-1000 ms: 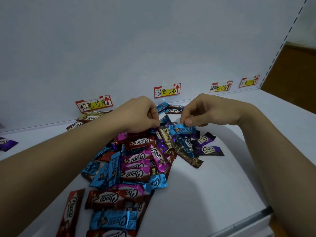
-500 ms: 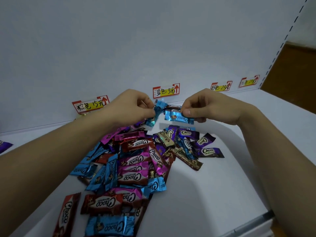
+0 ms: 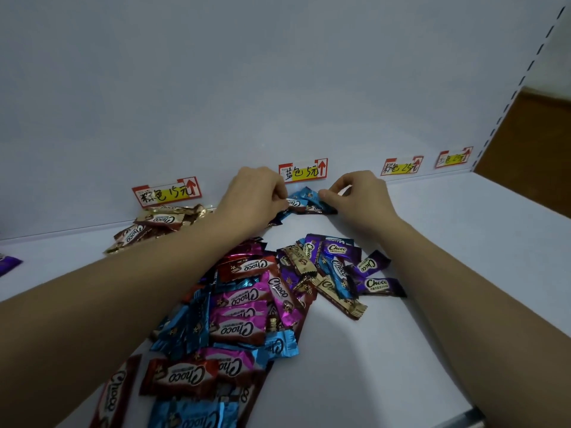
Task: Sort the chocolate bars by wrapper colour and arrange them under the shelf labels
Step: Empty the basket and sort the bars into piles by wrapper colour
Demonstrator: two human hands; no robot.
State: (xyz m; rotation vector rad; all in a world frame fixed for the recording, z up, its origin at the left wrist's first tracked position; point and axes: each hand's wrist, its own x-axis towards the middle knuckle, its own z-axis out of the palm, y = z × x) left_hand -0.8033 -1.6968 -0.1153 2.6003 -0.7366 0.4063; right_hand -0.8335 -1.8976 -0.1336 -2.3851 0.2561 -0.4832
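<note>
A small stack of blue-wrapped chocolate bars (image 3: 304, 201) lies at the back of the shelf, directly under the blue price label (image 3: 302, 170). My left hand (image 3: 256, 199) pinches the stack's left end and my right hand (image 3: 358, 196) pinches its right end. A mixed heap of bars (image 3: 244, 304) in pink, blue, red, purple and gold wrappers spreads across the white shelf (image 3: 448, 257) between my forearms. Gold and brown bars (image 3: 157, 223) are grouped under the left label (image 3: 168, 191).
Two more price labels (image 3: 401, 165) (image 3: 453, 157) are stuck on the back wall to the right, with bare shelf below them. A lone purple bar (image 3: 7, 263) lies at the far left edge. The shelf's front rail (image 3: 463, 418) shows at the bottom right.
Both hands have carried blue bars from the heap up to the back wall and set them down under the blue label. The camera view has shifted slightly.
</note>
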